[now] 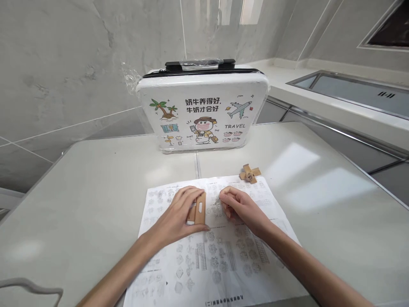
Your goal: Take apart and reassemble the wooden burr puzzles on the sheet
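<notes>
My left hand (180, 215) is closed round two flat wooden puzzle bars (198, 209), holding them side by side on a printed instruction sheet (220, 260). My right hand (239, 207) rests just to their right with its fingers curled in; what it holds, if anything, is hidden. A small assembled wooden cross puzzle (250, 173) lies beyond the sheet's upper right corner, clear of both hands.
A white case (204, 113) with cartoon travel drawings and a black handle stands upright at the back of the pale table (79, 192). A counter with a sunken steel sink (351, 91) runs along the right. Tiled wall behind.
</notes>
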A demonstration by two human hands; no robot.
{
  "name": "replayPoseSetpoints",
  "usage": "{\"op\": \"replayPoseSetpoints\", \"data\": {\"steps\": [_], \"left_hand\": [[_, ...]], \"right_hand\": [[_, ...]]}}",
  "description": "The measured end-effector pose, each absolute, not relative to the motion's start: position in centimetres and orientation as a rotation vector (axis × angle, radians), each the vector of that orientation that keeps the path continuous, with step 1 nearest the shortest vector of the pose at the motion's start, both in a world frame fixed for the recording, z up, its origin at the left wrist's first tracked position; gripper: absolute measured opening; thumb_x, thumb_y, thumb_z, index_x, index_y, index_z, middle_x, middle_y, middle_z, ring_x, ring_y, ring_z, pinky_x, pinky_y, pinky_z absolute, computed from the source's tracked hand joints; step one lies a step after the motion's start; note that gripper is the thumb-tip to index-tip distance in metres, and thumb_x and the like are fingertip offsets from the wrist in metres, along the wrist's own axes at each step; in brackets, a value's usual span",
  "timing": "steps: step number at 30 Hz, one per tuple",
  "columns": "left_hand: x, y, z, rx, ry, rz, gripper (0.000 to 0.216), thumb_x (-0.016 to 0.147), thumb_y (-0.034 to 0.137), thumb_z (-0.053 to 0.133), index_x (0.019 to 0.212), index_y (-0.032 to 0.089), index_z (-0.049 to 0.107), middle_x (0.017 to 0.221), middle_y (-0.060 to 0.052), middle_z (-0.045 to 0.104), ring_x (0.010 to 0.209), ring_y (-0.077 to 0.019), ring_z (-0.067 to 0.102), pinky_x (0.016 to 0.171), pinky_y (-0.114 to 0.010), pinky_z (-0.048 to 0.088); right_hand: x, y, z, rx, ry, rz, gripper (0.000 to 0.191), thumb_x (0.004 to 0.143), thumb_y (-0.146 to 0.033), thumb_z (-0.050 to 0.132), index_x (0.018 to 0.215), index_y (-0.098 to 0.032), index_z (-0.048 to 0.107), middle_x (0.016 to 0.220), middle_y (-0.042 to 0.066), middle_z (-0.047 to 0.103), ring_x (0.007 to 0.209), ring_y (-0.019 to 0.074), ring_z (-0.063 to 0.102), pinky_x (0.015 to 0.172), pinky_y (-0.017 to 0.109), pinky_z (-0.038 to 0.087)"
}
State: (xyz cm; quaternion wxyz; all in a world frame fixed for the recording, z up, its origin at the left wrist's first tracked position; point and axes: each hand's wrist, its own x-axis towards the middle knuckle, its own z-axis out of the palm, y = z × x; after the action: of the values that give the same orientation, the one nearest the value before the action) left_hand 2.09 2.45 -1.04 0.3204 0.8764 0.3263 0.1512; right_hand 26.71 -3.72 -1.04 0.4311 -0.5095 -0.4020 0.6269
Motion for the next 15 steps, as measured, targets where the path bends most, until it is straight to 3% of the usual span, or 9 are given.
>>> {"op": "replayPoseSetpoints", "data": {"steps": [6,10,12,15], "left_hand": [[3.6,1.1,-0.8,2.321,0.73,0.398,0.099,0.081,0.061,0.086,0.162,0.036,0.033,0.161,-0.013,0.045,0.154,-0.0385,0.037,0.124,-0.061,0.042],[1.8,1.8,-0.5,2.351,0.811,0.397,0.105,0.075,0.063,0.09,0.161,0.035,0.036,0.162,-0.014,0.045,0.152,-0.0417,0.038,0.121,-0.063,0.044],[0.7,2.2,-0.4,2.382,0.848,0.387,0.105,0.074,0.064,0.09,0.16,0.034,0.039,0.161,-0.014,0.045,0.152,-0.0417,0.039,0.12,-0.063,0.044],[-0.7,2.7,-0.4,2.424,0.9,0.378,0.096,0.078,0.061,0.088,0.157,0.032,0.041,0.16,-0.014,0.047,0.152,-0.0406,0.039,0.12,-0.062,0.044]], "right_hand": [[26.2,-4.0,-1.2,-1.275,-1.235,1.38,0.034,0.103,-0.057,0.062,0.096,-0.024,0.061,0.069,-0.003,0.057,0.061,0.0154,0.052,0.058,0.029,0.041],[25.9,-4.2,-1.5,-1.298,-1.561,1.005,0.015,0.099,-0.038,0.069,0.108,-0.026,0.063,0.095,0.005,0.067,0.086,0.0235,0.063,0.074,0.037,0.052],[26.0,-4.3,-1.8,-1.253,-1.745,0.849,0.035,0.091,-0.031,0.076,0.123,-0.029,0.06,0.117,0.009,0.066,0.11,0.0297,0.063,0.092,0.045,0.055],[26.2,-4.4,-2.4,-1.217,-1.942,0.712,0.08,0.079,-0.033,0.088,0.147,-0.031,0.046,0.144,0.014,0.054,0.137,0.0377,0.05,0.111,0.056,0.049]]}}
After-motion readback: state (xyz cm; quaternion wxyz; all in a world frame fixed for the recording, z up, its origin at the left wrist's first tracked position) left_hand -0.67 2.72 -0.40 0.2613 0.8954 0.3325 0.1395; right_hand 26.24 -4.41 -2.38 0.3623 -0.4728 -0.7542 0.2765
